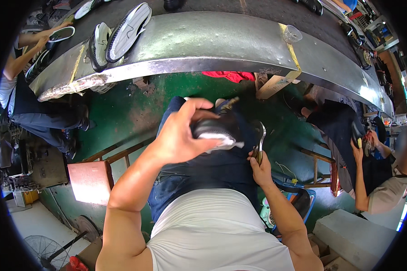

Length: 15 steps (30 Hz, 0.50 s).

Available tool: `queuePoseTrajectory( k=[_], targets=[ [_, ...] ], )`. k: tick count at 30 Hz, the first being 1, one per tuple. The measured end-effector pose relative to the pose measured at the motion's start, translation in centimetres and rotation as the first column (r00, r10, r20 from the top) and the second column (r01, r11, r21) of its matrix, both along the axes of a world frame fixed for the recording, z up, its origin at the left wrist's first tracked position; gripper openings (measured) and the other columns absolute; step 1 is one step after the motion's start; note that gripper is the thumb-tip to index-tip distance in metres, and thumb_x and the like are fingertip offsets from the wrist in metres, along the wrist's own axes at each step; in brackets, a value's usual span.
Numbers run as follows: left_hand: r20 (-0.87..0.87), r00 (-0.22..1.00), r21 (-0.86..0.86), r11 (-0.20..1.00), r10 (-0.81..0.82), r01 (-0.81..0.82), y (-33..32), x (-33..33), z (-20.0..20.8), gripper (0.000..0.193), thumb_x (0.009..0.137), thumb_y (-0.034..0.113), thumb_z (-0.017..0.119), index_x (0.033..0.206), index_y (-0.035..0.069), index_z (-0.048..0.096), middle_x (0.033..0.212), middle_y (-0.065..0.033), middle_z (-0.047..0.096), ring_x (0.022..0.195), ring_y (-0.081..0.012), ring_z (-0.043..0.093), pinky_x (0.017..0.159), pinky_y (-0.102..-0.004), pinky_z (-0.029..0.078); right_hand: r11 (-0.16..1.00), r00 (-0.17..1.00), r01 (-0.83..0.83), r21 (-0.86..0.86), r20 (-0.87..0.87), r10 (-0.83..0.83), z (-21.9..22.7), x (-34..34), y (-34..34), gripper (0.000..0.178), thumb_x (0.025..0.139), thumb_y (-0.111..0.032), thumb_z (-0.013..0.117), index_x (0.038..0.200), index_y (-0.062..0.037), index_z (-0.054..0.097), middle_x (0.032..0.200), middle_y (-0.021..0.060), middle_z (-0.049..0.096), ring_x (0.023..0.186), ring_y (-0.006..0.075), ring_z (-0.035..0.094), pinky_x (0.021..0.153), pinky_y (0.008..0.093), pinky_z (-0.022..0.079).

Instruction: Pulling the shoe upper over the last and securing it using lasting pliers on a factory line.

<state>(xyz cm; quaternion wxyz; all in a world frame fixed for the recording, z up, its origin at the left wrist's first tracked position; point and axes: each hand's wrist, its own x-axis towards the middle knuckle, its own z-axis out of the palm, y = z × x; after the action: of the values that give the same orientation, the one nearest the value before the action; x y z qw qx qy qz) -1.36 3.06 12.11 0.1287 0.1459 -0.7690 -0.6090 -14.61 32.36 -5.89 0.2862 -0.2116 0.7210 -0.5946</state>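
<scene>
My left hand (pixel 174 135) is closed round a black shoe (pixel 215 126) with a white patch on its near side, held over my lap. The shoe is somewhat blurred, and my fingers cover part of it. Lower and to the right, my right hand (pixel 260 170) grips the handle of a hooked metal hand tool (pixel 262 133), its curved silver end pointing up and away from me. Tool and shoe are apart. Beyond my knees, a grey-white shoe (pixel 130 32) with a dark sole edge and a similar shoe (pixel 99 45) rest at the metal bench edge.
A metal-edged bench (pixel 212 38) curves across the far side, with a clear plastic cup (pixel 292 34) on it. A stool (pixel 89 180) stands at left. One person handles a shoe at far left; another (pixel 384 180) sits at right. A fan (pixel 47 253) is lower left.
</scene>
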Motion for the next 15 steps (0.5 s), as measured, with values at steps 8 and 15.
queuePoseTrajectory(
  k=[8, 15],
  targets=[
    [0.61, 0.785, 0.077, 0.994, -0.112, 0.081, 0.0, -7.6, -8.3, 0.058, 0.079, 0.034, 0.083, 0.118, -0.005, 0.065, 0.104, -0.0191, 0.071, 0.091, -0.0251, 0.069, 0.08, -0.0377, 0.055, 0.905, 0.935, -0.24, 0.353, -0.168, 0.313, 6.2, -2.0, -0.5, 0.029, 0.095, -0.013, 0.059, 0.121, -0.0007, 0.056, 0.098, 0.0148, 0.068, 0.092, 0.0315, 0.067, 0.083, 0.0386, 0.052],
    [0.458, 0.877, -0.225, 0.973, 0.147, -0.045, 5.9, 2.8, -10.9, 0.026, 0.093, 0.023, 0.064, 0.101, -0.001, 0.069, 0.088, -0.0214, 0.07, 0.078, -0.0356, 0.069, 0.072, -0.0398, 0.054, 0.736, 0.766, -0.544, 0.403, -0.118, 0.631, 9.7, -1.8, -0.9, 0.044, 0.094, -0.015, 0.059, 0.132, 0.0036, 0.052, 0.109, 0.0237, 0.067, 0.103, 0.0422, 0.064, 0.09, 0.0438, 0.05]
  ],
)
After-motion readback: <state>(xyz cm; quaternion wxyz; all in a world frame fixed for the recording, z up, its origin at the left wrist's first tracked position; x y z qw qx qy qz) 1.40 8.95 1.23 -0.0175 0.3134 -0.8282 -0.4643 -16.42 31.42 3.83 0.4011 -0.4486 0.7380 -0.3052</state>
